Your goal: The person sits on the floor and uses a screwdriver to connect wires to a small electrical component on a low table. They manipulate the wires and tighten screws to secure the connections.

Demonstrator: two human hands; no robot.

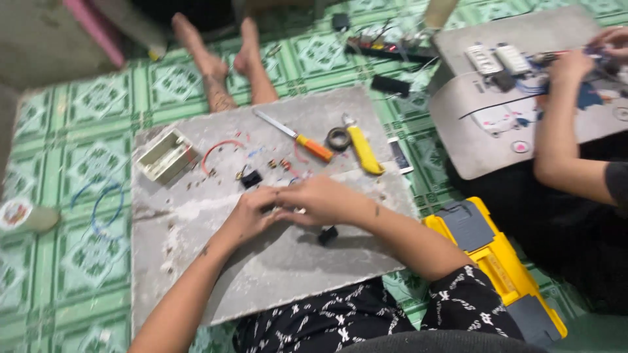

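Your hands meet at the centre of the frame over a rough grey slab.

Your left hand (252,212) and right hand (320,199) pinch together on a small part too hidden to identify; how tightly, you cannot tell. Small bits lie loose on the grey slab (294,261): a small black block (328,235) just below your hands, a curved red wire (219,149), a cream plastic box (167,154) upper left, an orange-handled screwdriver (296,136). Assembly looks unfinished.
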